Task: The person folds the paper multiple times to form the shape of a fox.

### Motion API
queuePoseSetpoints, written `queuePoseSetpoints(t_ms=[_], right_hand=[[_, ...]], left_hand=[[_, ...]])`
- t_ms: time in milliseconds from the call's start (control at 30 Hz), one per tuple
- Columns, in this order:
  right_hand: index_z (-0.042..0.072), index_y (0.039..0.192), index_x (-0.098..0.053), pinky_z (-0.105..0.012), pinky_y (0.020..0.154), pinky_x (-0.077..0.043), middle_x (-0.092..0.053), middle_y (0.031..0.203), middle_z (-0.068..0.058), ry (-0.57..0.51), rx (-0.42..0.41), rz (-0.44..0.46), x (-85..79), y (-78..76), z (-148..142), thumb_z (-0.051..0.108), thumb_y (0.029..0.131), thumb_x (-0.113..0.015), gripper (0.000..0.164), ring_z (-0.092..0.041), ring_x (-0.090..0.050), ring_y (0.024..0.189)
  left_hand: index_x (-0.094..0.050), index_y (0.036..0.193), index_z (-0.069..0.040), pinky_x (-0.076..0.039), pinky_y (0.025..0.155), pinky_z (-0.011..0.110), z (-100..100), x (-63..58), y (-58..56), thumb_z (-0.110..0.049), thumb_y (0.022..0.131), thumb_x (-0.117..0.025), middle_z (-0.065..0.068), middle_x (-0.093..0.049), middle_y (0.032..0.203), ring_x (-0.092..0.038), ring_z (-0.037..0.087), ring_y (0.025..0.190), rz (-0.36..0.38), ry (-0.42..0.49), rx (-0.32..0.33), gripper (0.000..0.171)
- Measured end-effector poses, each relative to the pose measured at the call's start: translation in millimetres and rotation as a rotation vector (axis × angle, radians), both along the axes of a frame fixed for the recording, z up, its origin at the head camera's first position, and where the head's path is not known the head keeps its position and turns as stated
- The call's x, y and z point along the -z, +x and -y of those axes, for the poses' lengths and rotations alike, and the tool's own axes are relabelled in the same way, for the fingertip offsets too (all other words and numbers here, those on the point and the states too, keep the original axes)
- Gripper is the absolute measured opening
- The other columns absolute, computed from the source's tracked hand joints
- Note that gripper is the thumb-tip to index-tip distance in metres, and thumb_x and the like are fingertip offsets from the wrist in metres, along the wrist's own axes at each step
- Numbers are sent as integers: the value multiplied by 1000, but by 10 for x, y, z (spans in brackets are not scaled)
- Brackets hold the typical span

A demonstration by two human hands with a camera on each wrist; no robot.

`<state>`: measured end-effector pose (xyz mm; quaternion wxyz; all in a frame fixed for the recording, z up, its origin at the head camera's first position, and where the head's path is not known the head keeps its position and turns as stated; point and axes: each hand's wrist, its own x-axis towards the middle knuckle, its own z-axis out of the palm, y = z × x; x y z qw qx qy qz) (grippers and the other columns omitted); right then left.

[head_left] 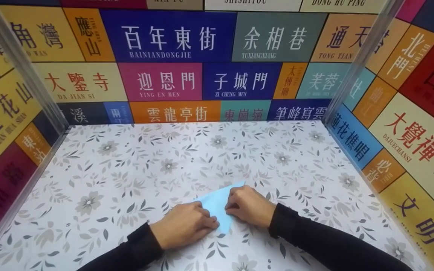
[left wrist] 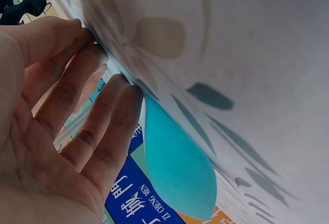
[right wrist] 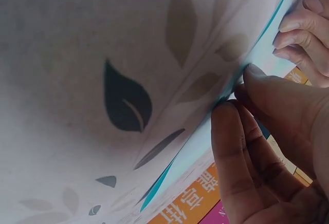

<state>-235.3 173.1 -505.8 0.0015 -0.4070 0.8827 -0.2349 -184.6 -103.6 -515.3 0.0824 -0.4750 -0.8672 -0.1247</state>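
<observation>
A white worktop [head_left: 145,180], printed with grey flowers and leaves, spreads out on every side of the fingers; well beyond them it meets a back wall [head_left: 160,81] of coloured blocks lettered in Chinese characters, many with romanised names beneath. Similar walls stand well out to either side of the fingers – the left wall [head_left: 4,113] with yellow and maroon blocks, the right wall [head_left: 420,139] with cream, red, blue and orange ones – and clear strips [head_left: 32,75] run up the far corners. Directly under the fingertips lies a light blue paper [head_left: 217,207], one point reaching just past the right fingers, another coming toward the wearer between the two hands. The left hand [head_left: 187,224] rests nearly straight fingers on the paper's left part, pressing rather than grasping it; in the left wrist view a curved stretch of paper shows just beside those fingertips. The right hand [head_left: 251,207] has bent fingers, thumb and fingertips drawn together on the paper's right part; whether they pinch it or only press, I cannot tell. Both hands hide parts of the paper, and behind the fingers black sleeves [head_left: 315,237] cover some of the near worktop.
</observation>
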Motion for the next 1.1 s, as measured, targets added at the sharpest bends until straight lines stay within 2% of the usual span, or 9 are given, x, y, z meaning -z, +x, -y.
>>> queuePoseSetpoints(t_ms=[100, 333, 467, 600, 733, 900, 1100], right_hand=[[9, 99, -93, -26, 83, -68, -82, 95, -3, -15, -6, -16, 16, 30, -19, 3, 94, -94, 8, -16, -80, 89], [10, 99, -93, -25, 80, -67, -81, 97, -4, -25, -12, -60, 48, 67, -32, 3, 98, -91, 7, -16, -80, 88], [9, 99, -92, -27, 81, -69, -81, 99, -4, -23, 3, -81, 54, 95, -32, 4, 99, -90, 6, -18, -81, 90], [8, 98, -92, -29, 82, -68, -80, 99, -3, -12, 26, -95, 60, 128, -23, 9, 98, -92, 1, -18, -79, 91], [10, 97, -92, -31, 84, -68, -79, 99, -2, -3, 32, -107, 76, 144, -16, 14, 97, -95, 5, -19, -77, 91], [11, 97, -92, -31, 83, -67, -79, 97, -2, 6, 17, -121, 82, 136, -10, 16, 96, -95, 6, -17, -75, 89], [13, 95, -93, -30, 79, -64, -77, 92, -2, 6, 3, -107, 73, 129, -3, 17, 97, -94, 5, -12, -68, 84]], left_hand=[[-92, 123, -30, -60, 74, 28, 3, -1, -2, -27, 108, -82, -8, -88, 110, -71, 15, 90, -12, 7, 15, 18], [-90, 127, -30, -62, 81, 29, 5, -42, -9, -27, 110, -78, -8, -87, 117, -73, 15, 99, 50, -47, 9, 20], [-89, 126, -29, -62, 81, 28, -7, -66, -15, -27, 111, -77, -8, -86, 115, -73, 14, 100, 56, -65, 14, 20], [-89, 126, -27, -65, 85, 30, 1, -85, -19, -27, 111, -77, -7, -86, 115, -74, 14, 102, 69, -53, 4, 20], [-90, 125, -25, -68, 90, 33, 12, -88, -44, -25, 110, -78, -5, -87, 116, -78, 15, 105, 92, -16, -20, 18], [-91, 118, -21, -71, 88, 36, 10, -125, -170, -21, 109, -81, -3, -88, 112, -81, 17, 103, 87, 34, -63, 14], [-92, 115, -15, -71, 86, 37, 1, -232, -469, -15, 103, -87, 3, -87, 108, -82, 21, 99, 65, 51, -130, 13]])
